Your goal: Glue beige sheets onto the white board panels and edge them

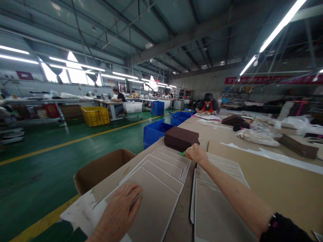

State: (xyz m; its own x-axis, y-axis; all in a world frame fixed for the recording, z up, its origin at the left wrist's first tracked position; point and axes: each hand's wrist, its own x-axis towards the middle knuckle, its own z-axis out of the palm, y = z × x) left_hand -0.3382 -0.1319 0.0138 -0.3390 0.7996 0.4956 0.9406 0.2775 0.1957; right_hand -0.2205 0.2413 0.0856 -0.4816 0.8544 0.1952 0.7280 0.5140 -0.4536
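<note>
My left hand (121, 208) lies flat on the nearest of several overlapping grey-beige boards (156, 198) with white edges, fanned out along the table. It holds nothing. Further forward, my right hand (198, 154) is closed around a small tool with a green tip (182, 153), whose kind I cannot make out. That tip points left over the far end of the fanned boards, just in front of a stack of dark brown pieces (181, 137). Under my right forearm lies a second row of similar boards (217, 208).
A cardboard box (103, 169) and blue bins (153, 132) stand along the table's left edge. A large tan sheet (277, 171) covers the right side. Plastic bags (259, 134) and brown stacks lie beyond. Another person (209, 104) works at the table's far end.
</note>
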